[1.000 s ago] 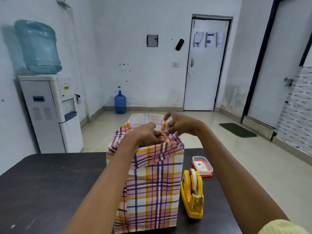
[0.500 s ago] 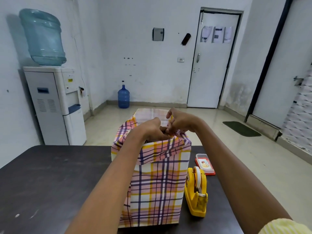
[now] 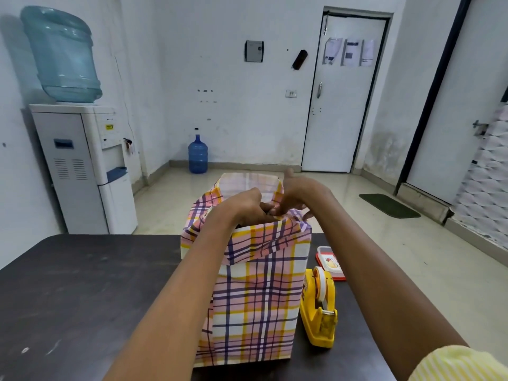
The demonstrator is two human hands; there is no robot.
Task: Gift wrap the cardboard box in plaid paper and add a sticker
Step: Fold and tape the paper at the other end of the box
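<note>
Two hands atop the upright plaid paper [image 3: 261, 298] — left hand [image 3: 244, 206] curled round its near flap, right hand [image 3: 298, 195] pinching the same fold — tape dispenser [image 3: 319, 312] just beside.

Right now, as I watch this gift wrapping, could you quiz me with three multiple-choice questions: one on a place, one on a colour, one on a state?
1. Where is the tape dispenser? A) right of the box B) left of the box C) on the floor
2. Its colour? A) green B) yellow C) black
3. The box's top? A) taped flat B) far flap upright, paper gripped C) bare cardboard

Answers: A, it stands on the table at the box's right side; B, its body is yellow; B, the left hand and right hand grip paper at the top while the far flap stands up.
</note>
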